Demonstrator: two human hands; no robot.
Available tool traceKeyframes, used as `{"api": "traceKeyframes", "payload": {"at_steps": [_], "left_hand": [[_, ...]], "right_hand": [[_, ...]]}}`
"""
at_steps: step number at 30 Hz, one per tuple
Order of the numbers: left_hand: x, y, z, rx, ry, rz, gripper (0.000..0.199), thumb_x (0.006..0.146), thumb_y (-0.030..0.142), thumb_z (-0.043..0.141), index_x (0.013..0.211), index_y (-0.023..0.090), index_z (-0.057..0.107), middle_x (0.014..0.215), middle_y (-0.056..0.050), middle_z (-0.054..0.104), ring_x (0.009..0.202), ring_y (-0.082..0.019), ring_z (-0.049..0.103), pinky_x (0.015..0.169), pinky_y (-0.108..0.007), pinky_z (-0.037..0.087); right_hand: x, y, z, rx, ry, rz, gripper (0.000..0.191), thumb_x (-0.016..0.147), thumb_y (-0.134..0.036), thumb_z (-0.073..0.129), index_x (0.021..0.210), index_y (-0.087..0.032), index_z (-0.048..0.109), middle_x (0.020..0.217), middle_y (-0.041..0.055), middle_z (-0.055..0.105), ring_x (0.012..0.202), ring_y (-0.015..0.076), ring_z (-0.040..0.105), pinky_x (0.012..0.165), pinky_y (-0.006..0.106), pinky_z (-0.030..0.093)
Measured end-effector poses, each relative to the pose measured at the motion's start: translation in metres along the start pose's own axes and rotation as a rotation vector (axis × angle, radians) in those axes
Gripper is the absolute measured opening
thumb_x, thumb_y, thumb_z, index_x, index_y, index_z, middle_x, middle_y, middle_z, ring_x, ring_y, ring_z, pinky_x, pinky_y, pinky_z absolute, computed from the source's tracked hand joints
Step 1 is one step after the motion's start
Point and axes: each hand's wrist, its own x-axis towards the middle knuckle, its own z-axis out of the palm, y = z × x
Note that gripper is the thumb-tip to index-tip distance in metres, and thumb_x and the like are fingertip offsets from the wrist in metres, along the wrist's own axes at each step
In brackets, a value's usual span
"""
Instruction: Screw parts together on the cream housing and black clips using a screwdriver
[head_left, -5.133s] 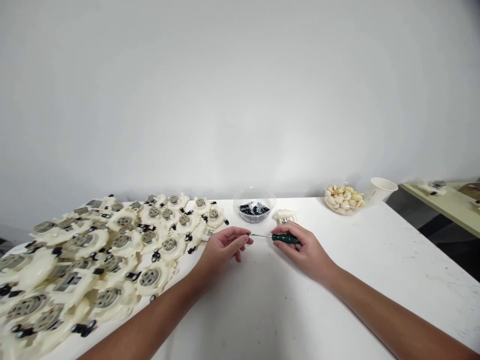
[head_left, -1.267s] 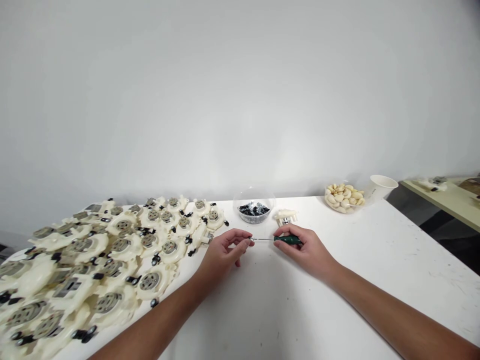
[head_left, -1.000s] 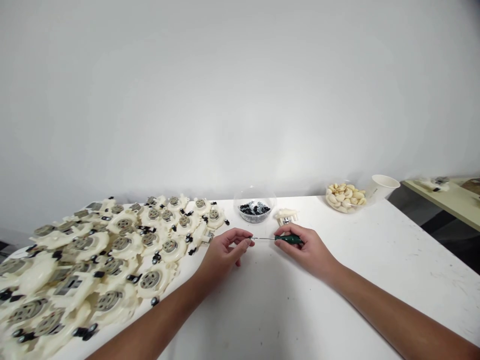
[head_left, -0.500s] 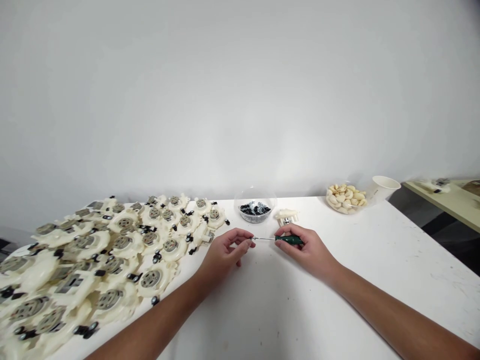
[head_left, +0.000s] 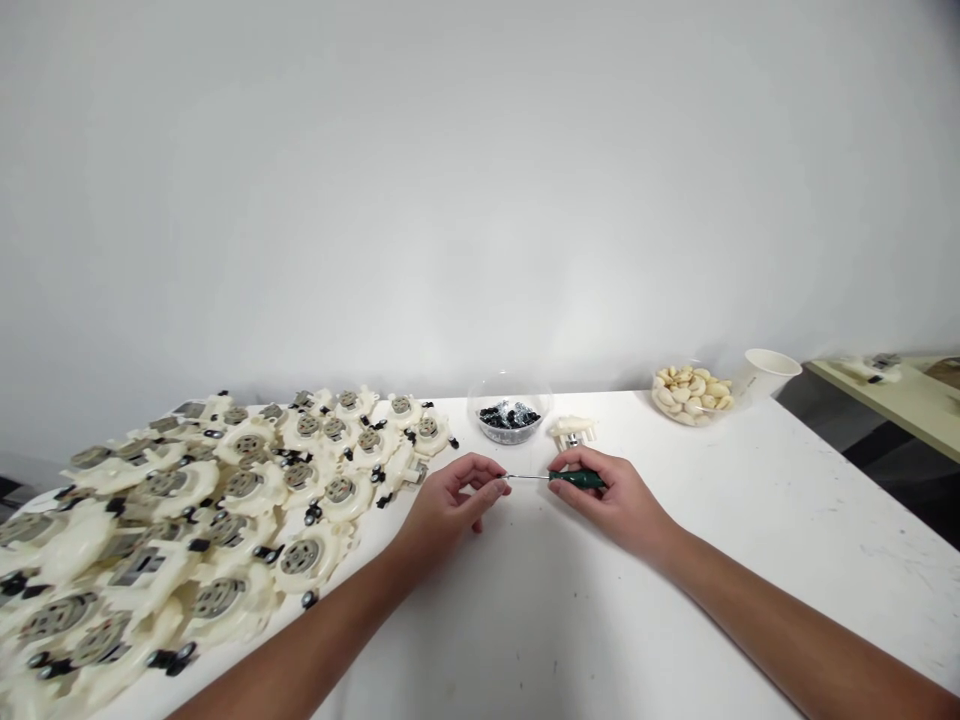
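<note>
The person's right hand (head_left: 609, 497) is closed around a small screwdriver with a dark green plastic handle (head_left: 576, 479). The left hand (head_left: 454, 497) has its fingers curled together at the end of the thin steel shaft (head_left: 529, 477). That end is too small to see well, so it is hard to tell if the fingers grip the shaft or a tiny screw. The screwdriver is held up over the white counter (head_left: 750, 540), just in front of a small cream plastic part (head_left: 572, 432) and a clear round bowl of little black and silver bits (head_left: 510, 422).

The thin tip could slip and poke the left fingers if the hands push too hard. A tiny part could fall and roll away on the smooth counter. The left arm could bump the big heap of round cream plastic parts (head_left: 219, 598) because it lies so close.

Since the first picture, the screwdriver has moved a little to the right and now lies flatter.
</note>
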Motion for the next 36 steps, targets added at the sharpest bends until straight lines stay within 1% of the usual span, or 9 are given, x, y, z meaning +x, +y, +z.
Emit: {"api": "traceKeyframes", "payload": {"at_steps": [7, 10, 16, 28, 36], "left_hand": [[-0.0012, 0.0007, -0.0001, -0.012, -0.024, 0.023, 0.026, 0.092, 0.042, 0.069, 0.102, 0.018, 0.066, 0.092, -0.006, 0.073, 0.065, -0.012, 0.058, 0.053, -0.021, 0.05], [-0.0009, 0.0018, 0.0002, -0.004, -0.027, 0.016, 0.023, 0.092, 0.04, 0.068, 0.099, 0.018, 0.065, 0.087, -0.003, 0.07, 0.061, -0.011, 0.055, 0.052, -0.021, 0.049], [-0.0023, 0.0018, -0.0004, 0.029, -0.067, 0.016, 0.017, 0.095, 0.035, 0.061, 0.096, 0.019, 0.062, 0.081, 0.0, 0.065, 0.058, -0.009, 0.053, 0.052, -0.02, 0.047], [-0.002, 0.0, -0.0015, 0.009, -0.091, -0.002, 0.019, 0.099, 0.038, 0.055, 0.099, 0.019, 0.059, 0.089, -0.002, 0.068, 0.059, -0.01, 0.051, 0.055, -0.021, 0.045], [-0.0004, 0.0028, -0.0012, -0.017, -0.086, 0.003, 0.02, 0.099, 0.037, 0.056, 0.097, 0.018, 0.06, 0.088, -0.003, 0.069, 0.06, -0.01, 0.051, 0.056, -0.021, 0.045]], "right_hand": [[-0.0005, -0.0002, -0.0001, -0.017, -0.004, -0.022, 0.018, 0.093, -0.038, 0.07, 0.101, -0.022, 0.071, 0.079, -0.0003, 0.068, 0.066, 0.0145, 0.058, 0.059, 0.025, 0.046], [-0.0015, -0.0015, 0.0009, -0.036, -0.017, -0.026, 0.018, 0.092, -0.038, 0.07, 0.101, -0.023, 0.071, 0.081, 0.0002, 0.069, 0.066, 0.0147, 0.059, 0.059, 0.025, 0.047], [-0.0033, -0.0061, 0.0019, -0.111, -0.03, -0.095, 0.014, 0.092, -0.036, 0.07, 0.101, -0.024, 0.071, 0.087, 0.0009, 0.072, 0.074, 0.0164, 0.063, 0.063, 0.025, 0.049], [-0.0059, -0.0061, 0.0033, -0.117, 0.0, -0.125, 0.018, 0.094, -0.04, 0.068, 0.103, -0.025, 0.072, 0.093, 0.0035, 0.074, 0.08, 0.0194, 0.065, 0.066, 0.028, 0.052], [-0.0072, -0.0089, 0.0059, -0.172, -0.007, -0.097, 0.02, 0.098, -0.044, 0.063, 0.104, -0.026, 0.071, 0.088, 0.0016, 0.074, 0.075, 0.0187, 0.064, 0.066, 0.029, 0.049]]}}
